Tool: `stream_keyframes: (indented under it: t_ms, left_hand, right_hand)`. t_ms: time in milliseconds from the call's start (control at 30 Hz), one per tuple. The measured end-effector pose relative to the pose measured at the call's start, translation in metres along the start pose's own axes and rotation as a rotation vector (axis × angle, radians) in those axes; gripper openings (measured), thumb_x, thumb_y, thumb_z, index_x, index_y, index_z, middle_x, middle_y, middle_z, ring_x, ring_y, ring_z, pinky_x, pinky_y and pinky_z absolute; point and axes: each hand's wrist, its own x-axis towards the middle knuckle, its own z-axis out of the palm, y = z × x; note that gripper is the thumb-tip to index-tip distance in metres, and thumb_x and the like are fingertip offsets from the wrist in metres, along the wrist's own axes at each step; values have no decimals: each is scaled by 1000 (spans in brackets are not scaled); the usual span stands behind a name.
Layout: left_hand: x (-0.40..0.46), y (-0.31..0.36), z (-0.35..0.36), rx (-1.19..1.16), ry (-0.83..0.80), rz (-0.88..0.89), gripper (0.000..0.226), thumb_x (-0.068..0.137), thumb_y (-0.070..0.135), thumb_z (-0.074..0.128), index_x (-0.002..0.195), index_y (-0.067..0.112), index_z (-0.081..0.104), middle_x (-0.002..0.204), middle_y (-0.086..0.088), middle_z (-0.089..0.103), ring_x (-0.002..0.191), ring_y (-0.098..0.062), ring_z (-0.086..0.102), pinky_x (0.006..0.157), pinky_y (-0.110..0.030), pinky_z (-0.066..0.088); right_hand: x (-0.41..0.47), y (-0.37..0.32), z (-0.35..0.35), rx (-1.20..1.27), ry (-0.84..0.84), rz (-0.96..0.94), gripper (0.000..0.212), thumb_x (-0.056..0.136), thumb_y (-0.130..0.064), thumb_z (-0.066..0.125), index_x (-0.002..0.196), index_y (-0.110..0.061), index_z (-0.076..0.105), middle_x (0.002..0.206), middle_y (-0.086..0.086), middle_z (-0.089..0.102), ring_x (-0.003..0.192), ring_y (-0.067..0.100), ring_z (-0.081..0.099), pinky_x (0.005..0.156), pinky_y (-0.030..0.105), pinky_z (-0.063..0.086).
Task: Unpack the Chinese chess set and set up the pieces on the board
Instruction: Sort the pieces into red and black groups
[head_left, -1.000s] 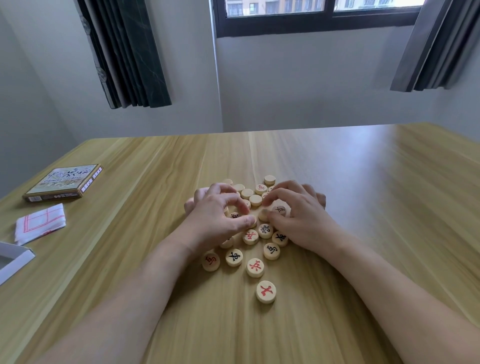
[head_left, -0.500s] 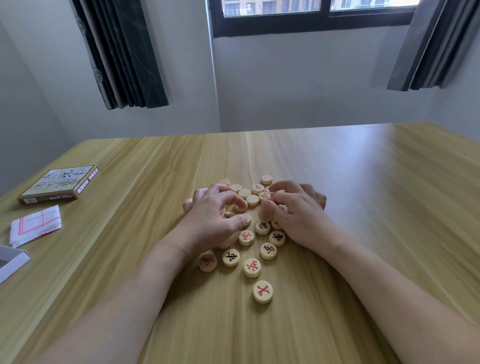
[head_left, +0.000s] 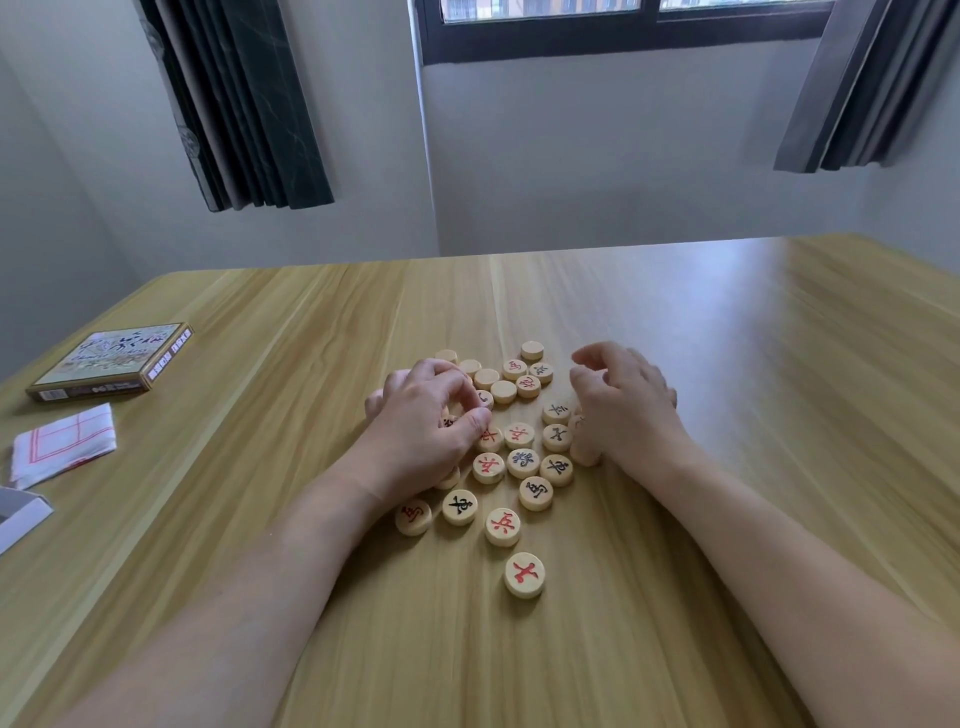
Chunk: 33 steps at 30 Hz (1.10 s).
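We see the chess pieces (head_left: 522, 462), pale wooden discs, scattered in a loose pile at the middle of the wooden bench (head_left: 727, 364), most lying flat with red or black characters up and a few at the far side showing blank faces. One red-marked piece (head_left: 524, 574) lies apart at the near edge of the pile. Our left hand (head_left: 423, 426) rests on the left part of the pile with fingers curled; its thumb and forefinger meet around a piece (head_left: 484, 399) at the fingertips, so its grip looks to be pinching that disc, though most of the disc is hidden. Our right hand (head_left: 623, 402) sits at the right edge of the pile, fingers bent and raised above the discs with nothing visibly between them; its grip appears released, the heel of the hand touching pieces beside it. Well apart on the left of the bench lies the flat game box (head_left: 111, 361) with a printed lid. Just near of it lies a folded white sheet with red grid lines (head_left: 65, 441). At the far-left edge, nearer to us, a corner of a white tray (head_left: 21, 514) shows. Beyond the bench stand a pale wall, dark curtains (head_left: 244, 104) and a window (head_left: 623, 21).
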Motion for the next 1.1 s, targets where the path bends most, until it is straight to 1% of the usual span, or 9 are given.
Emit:
stream_keyframes:
  t_ms: [133, 300, 367, 500, 567, 633, 767, 900, 1100]
  left_hand:
    - [1, 0, 1, -113, 51, -18, 10, 98, 35, 52, 101, 32, 61, 127, 13, 50, 124, -14, 37, 108, -39, 26]
    - [4, -7, -8, -411, 113, -146, 15, 97, 20, 53, 100, 30, 64, 114, 14, 52, 119, -17, 44, 99, -43, 43]
    - [8, -11, -11, -459, 113, -195, 17, 95, 15, 55, 101, 29, 64, 112, 10, 54, 107, -16, 50, 87, -38, 48]
    - [35, -19, -18, -391, 83, -198, 26, 93, 3, 51, 103, 24, 64, 106, 3, 53, 77, -11, 52, 68, -25, 43]
    - [48, -24, -22, -356, 78, -196, 35, 90, -3, 47, 104, 24, 65, 100, 7, 51, 68, -10, 50, 59, -22, 43]
    - [59, -31, -22, -329, 68, -191, 45, 87, -9, 43, 106, 25, 67, 98, 8, 52, 74, -9, 51, 61, -19, 43]
    - [72, -45, -21, -333, -21, -165, 51, 89, -8, 45, 109, 32, 71, 106, -3, 62, 93, -15, 58, 78, -18, 47]
    - [76, -46, -20, -259, -83, -115, 38, 93, 1, 55, 110, 31, 71, 108, 7, 68, 103, -5, 62, 88, -15, 46]
    - [77, -49, -17, -215, -80, -46, 19, 95, 13, 61, 101, 30, 66, 111, 3, 65, 105, -10, 61, 83, -14, 46]
  right_hand:
    - [-5, -4, 2, 141, -112, -62, 28, 96, -27, 41, 120, -27, 55, 127, -7, 49, 120, 12, 44, 103, 37, 37]
    - [-6, -8, -5, 348, -93, -69, 25, 98, -18, 43, 115, -25, 60, 114, -12, 57, 106, 2, 53, 83, 17, 42]
    - [-1, -4, -7, 401, -39, -26, 29, 96, -10, 42, 113, -21, 63, 110, -10, 63, 105, 6, 57, 85, 22, 47]
    - [32, -1, -6, 304, -82, -33, 40, 89, -2, 39, 106, -26, 66, 108, -10, 65, 91, 12, 62, 68, 29, 51]
    - [49, -1, -2, 260, -109, -62, 44, 89, 0, 39, 108, -29, 67, 109, -14, 66, 96, 8, 60, 85, 29, 51]
    - [64, 2, 6, 225, -174, -80, 47, 91, -1, 39, 113, -33, 65, 112, -19, 65, 107, 4, 57, 100, 34, 46]
    - [72, 6, 12, 92, -327, -161, 49, 94, -7, 44, 124, -43, 58, 118, -27, 61, 119, 2, 50, 110, 37, 35]
    - [77, 9, 12, 34, -302, -219, 35, 93, -23, 58, 124, -40, 58, 107, -19, 63, 110, 7, 53, 103, 35, 38]
    - [76, 9, 13, 108, -206, -248, 33, 92, -16, 60, 121, -31, 59, 98, -13, 64, 93, 5, 59, 77, 18, 42]
